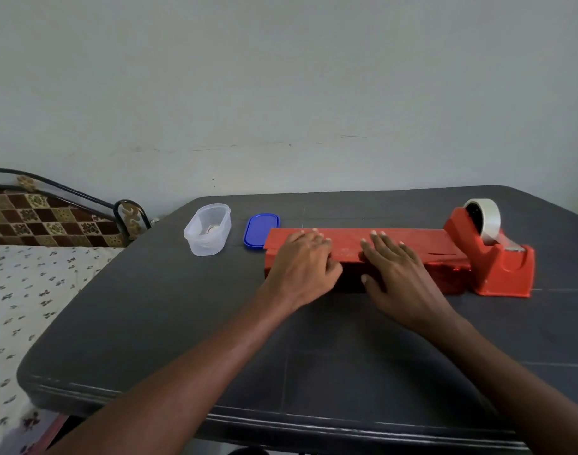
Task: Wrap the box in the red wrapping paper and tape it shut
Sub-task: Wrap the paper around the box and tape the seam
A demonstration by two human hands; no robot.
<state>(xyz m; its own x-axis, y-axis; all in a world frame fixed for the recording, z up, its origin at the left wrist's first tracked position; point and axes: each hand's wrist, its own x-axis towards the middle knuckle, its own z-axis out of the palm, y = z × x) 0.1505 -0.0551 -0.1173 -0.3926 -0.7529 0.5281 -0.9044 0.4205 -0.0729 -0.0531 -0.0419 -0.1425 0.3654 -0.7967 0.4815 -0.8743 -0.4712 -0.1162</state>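
A long box covered in red wrapping paper [422, 239] lies across the middle of the dark table [182, 323]. Both hands rest flat on its top and near side. My left hand [302, 264] presses the left half, fingers spread over the paper, thumb on the front face. My right hand [392, 267] presses just right of centre, thumb down on the front face. A paper edge runs along the top towards the right end, where the wrap looks loose and crumpled. A red tape dispenser [501, 264] with a roll of clear tape [484, 218] stands against the box's right end.
A clear plastic tub [208, 229] and its blue lid [260, 229] sit left of the box. A bed with a patterned sheet [25, 290] and a metal headboard borders the table's left side. A plain wall stands behind.
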